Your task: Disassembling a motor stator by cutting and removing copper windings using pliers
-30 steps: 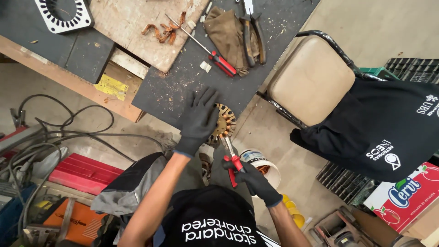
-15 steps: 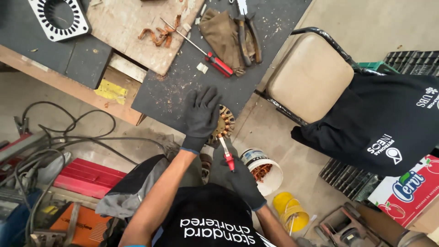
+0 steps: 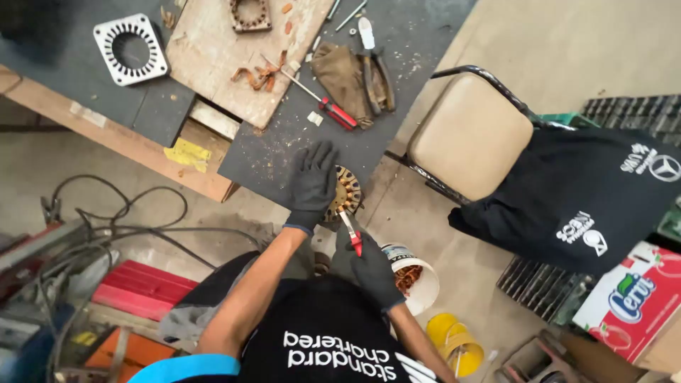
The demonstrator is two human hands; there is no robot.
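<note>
Dark bench mat (image 3: 298,152), concrete floor. Left hand (image 3: 313,181) flat, fingers spread, on wound stator (image 3: 345,193) at mat edge. Right hand (image 3: 372,268) clamped on red-handled tool (image 3: 351,232). Red-green carton (image 3: 633,301) lower right; yellow label (image 3: 186,154) on bench.

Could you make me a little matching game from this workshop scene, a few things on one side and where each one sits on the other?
Things:
1. stator
2. white plate
3. bucket
4. black cloth

Places:
A. draped over the chair
B. floor, beside the right hand
C. bench edge, under the left hand
D. far left of the bench

Pairs: 1-C, 2-D, 3-B, 4-A
</note>
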